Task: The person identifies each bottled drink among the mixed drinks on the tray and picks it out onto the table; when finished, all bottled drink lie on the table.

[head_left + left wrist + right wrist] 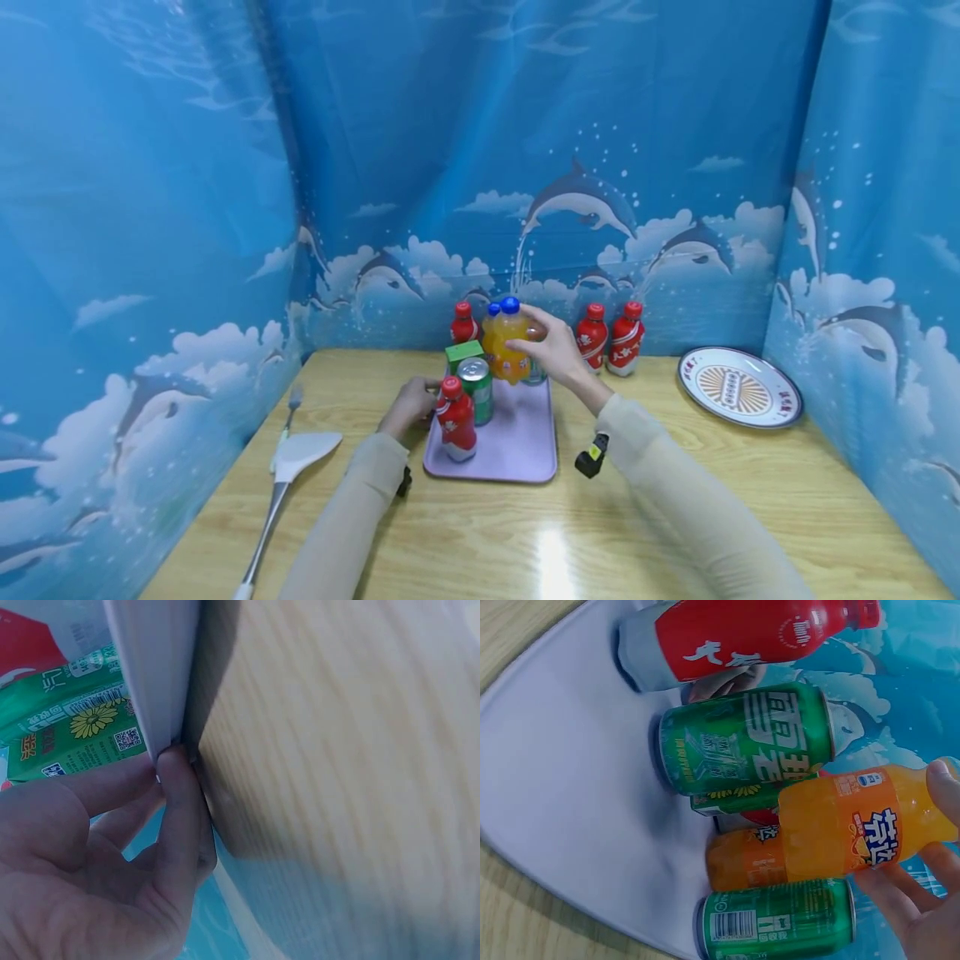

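My right hand (553, 346) holds an orange soda bottle (511, 346) with a blue cap, gripping its upper part. In the right wrist view, this bottle overlaps a second orange soda bottle (742, 859) on the lilac tray (517, 442). The left hand (112, 847) pinches the tray's left rim between thumb and fingers. On the tray stand a red bottle (457, 421), a green drink can (477, 392) and another green can (780, 919). A green carton (463, 353) is partly hidden behind the front can.
Behind the carton is a red bottle (463, 323), its base hidden. Two more red bottles (592, 337) stand right of the tray by the curtain. A patterned plate (738, 387) lies far right. A white-headed spatula (303, 454) and a fork-like utensil (294, 400) lie left.
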Tool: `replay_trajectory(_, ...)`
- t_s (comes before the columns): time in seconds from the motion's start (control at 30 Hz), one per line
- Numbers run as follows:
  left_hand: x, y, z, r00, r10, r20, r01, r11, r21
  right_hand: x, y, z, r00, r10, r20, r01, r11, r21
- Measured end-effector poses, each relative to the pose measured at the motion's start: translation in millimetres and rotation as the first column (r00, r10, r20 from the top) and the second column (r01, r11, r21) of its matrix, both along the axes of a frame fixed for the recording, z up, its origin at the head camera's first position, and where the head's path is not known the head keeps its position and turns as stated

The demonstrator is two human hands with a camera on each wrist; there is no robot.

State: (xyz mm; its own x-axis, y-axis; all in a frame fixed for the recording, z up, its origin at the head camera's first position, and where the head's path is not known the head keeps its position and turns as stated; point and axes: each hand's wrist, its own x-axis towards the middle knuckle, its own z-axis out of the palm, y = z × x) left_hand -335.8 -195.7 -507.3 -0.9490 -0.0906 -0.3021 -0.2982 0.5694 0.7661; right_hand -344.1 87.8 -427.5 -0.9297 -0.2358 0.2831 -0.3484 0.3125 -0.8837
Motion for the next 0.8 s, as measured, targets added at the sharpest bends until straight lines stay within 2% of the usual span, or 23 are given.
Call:
replay_trajectory(0.2, 2.9, -0.9, 0.0, 1.000, -0.012, -0.012, 0.011, 1.000, -0.009, 0.2, 4.4, 5.5, 0.994, 0.076, 0.072, -0.071, 0.995, -0.071)
replay_trajectory(0.37, 3.2, -0.6, -1.1, 1.000, -0.015, -0.011, 0.015, 1.000, -0.006, 0.9, 8.5, 10.9, 0.993, 0.107, 0.045, -0.106, 0.994, -0.035)
replay_trajectory(0.6, 3.2, -1.2, 0.6, 1.000, -0.019, -0.008, 0.019, 1.000, -0.009, 0.3, 16.2, 15.3, 0.996, 0.087, -0.004, -0.087, 0.996, 0.030)
replay_trajectory(0.8, 1.0, -2.4, 0.1, 1.000, -0.017, -0.004, 0.017, 1.000, -0.002, 0.4, 19.1, 18.0, 0.998, 0.041, -0.041, -0.036, 0.992, 0.117)
